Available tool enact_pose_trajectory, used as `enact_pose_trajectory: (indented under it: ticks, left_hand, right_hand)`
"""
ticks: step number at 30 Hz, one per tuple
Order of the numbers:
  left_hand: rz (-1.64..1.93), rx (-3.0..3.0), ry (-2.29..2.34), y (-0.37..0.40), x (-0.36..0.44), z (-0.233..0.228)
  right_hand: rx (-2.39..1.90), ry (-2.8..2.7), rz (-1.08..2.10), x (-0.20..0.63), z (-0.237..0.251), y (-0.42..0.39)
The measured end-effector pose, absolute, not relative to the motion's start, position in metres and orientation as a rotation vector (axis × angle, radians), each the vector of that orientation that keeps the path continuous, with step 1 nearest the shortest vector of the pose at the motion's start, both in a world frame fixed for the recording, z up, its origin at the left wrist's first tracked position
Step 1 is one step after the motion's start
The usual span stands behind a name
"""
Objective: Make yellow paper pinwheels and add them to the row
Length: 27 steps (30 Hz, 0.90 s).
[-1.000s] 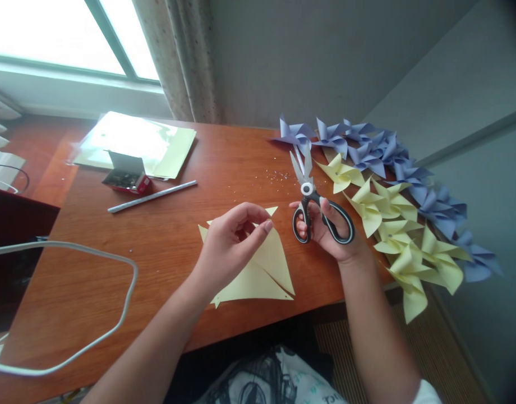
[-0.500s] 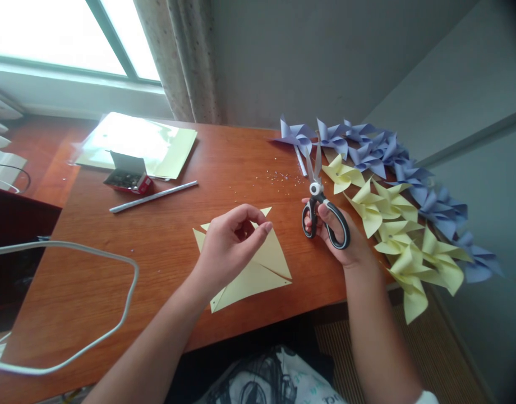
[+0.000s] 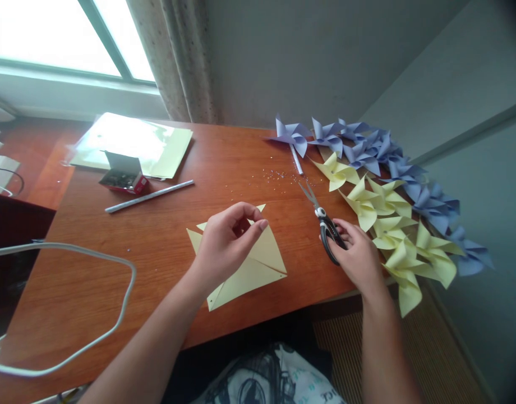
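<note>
In my right hand (image 3: 354, 252) is a pair of scissors (image 3: 321, 213) with black and white handles, its blades slightly parted and aimed away toward the back of the table. A square of yellow paper (image 3: 258, 269), cut in from its corners and with small holes near them, lies flat before me. Over that paper hovers my left hand (image 3: 233, 241), thumb and fingers closed in a pinch. Whatever the pinch may hold is too small or hidden to see.
Yellow pinwheels (image 3: 392, 235) and purple pinwheels (image 3: 367, 146) line the table's right side. At the left are a small red box (image 3: 122, 178), a rolled paper stick (image 3: 149, 196), a stack of paper (image 3: 174, 154) and a white cable (image 3: 132, 280). Tiny scraps (image 3: 272, 177) lie mid-table.
My right hand has turned over and lowered the scissors from upright to a leftward tilt, nearer the table. My left hand keeps its pinch over the paper. The view has shifted slightly.
</note>
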<state>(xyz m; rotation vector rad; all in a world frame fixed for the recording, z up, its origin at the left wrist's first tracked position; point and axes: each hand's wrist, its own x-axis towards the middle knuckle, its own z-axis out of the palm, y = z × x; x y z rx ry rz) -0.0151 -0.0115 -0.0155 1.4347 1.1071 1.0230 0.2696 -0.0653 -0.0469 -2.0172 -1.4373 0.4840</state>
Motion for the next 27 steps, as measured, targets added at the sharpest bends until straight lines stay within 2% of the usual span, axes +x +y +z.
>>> enact_pose_trajectory:
  ticks: [5,11,18,27]
  left_hand:
    - [1.041,1.422,1.098,-0.010,-0.015,-0.019]
    - [1.060,1.434,1.080,-0.010,-0.015,-0.020]
    - [1.047,1.482,1.100,-0.010,-0.014,-0.017]
    - [1.036,1.458,1.079,-0.010,-0.013,-0.020]
  right_hand:
    - [-2.107,-1.559,0.143,0.269,-0.046,-0.066]
    - [-2.103,-1.590,0.074,0.271,-0.048,-0.060]
    - [-2.170,-1.682,0.090,0.270,-0.045,-0.056]
    - [-2.178,-1.792,0.267,0.276,-0.043,-0.055]
